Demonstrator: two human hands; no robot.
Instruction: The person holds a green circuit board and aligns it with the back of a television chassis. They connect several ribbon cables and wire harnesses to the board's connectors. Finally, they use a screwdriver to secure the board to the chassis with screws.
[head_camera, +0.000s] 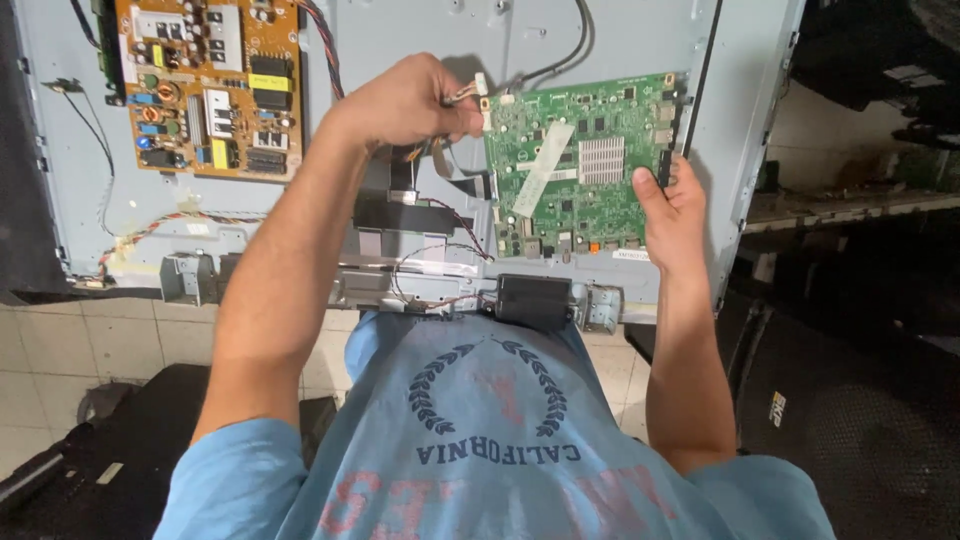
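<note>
Head view: hands (405, 100) (670, 215) grip green board (580, 160) edges.

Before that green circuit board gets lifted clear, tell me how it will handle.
The green circuit board looks thin, flat and rigid, so probably stiff and light. Its exposed parts and silver heatsink suggest it is fragile; edge holds seem safest, as the right hand grips it. The left hand pinches a white connector at its corner, so wires may tug.
</note>
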